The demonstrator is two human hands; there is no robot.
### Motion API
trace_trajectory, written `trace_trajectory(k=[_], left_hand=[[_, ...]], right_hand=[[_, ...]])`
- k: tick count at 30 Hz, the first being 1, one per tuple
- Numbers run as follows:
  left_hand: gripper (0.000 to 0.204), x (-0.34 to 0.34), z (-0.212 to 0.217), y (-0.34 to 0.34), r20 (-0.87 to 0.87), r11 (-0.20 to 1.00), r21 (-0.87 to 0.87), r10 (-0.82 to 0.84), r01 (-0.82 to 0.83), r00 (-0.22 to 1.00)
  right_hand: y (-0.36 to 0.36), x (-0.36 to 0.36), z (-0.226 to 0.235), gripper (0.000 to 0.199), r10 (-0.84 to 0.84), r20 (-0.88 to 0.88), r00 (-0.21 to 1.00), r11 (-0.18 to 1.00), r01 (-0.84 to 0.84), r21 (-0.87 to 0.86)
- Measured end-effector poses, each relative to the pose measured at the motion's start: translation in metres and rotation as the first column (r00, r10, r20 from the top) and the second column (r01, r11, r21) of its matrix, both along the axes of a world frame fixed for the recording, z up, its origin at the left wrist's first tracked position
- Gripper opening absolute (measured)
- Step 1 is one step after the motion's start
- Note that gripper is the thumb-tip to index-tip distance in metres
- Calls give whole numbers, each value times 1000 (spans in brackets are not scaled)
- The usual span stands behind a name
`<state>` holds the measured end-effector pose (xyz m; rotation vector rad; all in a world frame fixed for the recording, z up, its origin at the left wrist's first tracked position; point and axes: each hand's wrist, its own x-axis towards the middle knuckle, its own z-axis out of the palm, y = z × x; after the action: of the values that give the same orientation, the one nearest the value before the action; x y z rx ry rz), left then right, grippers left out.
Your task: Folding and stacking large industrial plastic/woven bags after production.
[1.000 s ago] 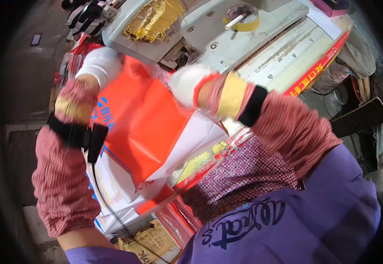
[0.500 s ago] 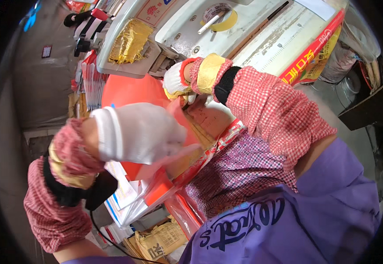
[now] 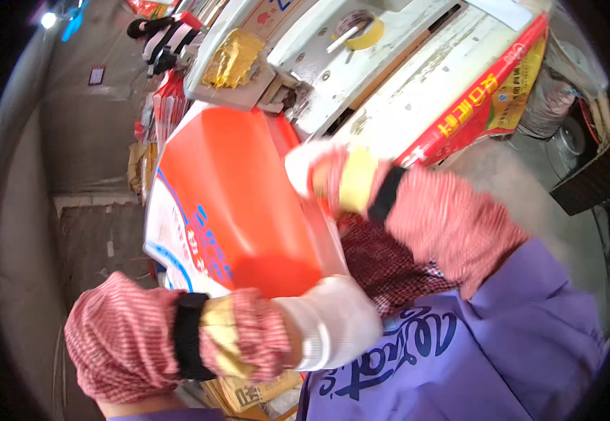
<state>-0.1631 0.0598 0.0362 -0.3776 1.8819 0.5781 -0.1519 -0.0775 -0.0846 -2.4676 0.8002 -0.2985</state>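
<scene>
A large red-and-white printed plastic sack (image 3: pixel 242 196) spreads in front of me, its red face bent and glossy. My left hand (image 3: pixel 340 323), in a white knit glove, is closed on the sack's near edge, close to my lap. Along the sack's right edge is my right hand (image 3: pixel 308 168), gloved in white too; motion blurs it and its fingers cannot be made out. Just beyond the sack's far end stands the head of a white sewing machine (image 3: pixel 249 98), with a gold patch (image 3: pixel 233 59) stuck on it.
A roll of yellow tape (image 3: pixel 368 35) with a white stick lies on the machine bed. The worn white tabletop (image 3: pixel 396 105) has a red and yellow printed sack (image 3: pixel 480 91) along its near edge. Folded plastic sacks (image 3: pixel 168 105) stand behind, left. A brown paper bag (image 3: pixel 259 389) is below.
The red sack has come up and spread open to the left. My left hand has moved down and right, toward my lap; my right hand has shifted slightly right and nearer me.
</scene>
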Motion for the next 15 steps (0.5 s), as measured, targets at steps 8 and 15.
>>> trace_trajectory(k=[8, 15], left_hand=[[14, 0, 21, -42, 520, 1000, -2, -21, 26, 854], [12, -12, 46, -41, 347, 997, 28, -71, 66, 935]], right_hand=[[63, -1, -41, 24, -596, 160, 787, 771, 616, -159], [19, 28, -20, 19, -587, 64, 807, 676, 532, -510]])
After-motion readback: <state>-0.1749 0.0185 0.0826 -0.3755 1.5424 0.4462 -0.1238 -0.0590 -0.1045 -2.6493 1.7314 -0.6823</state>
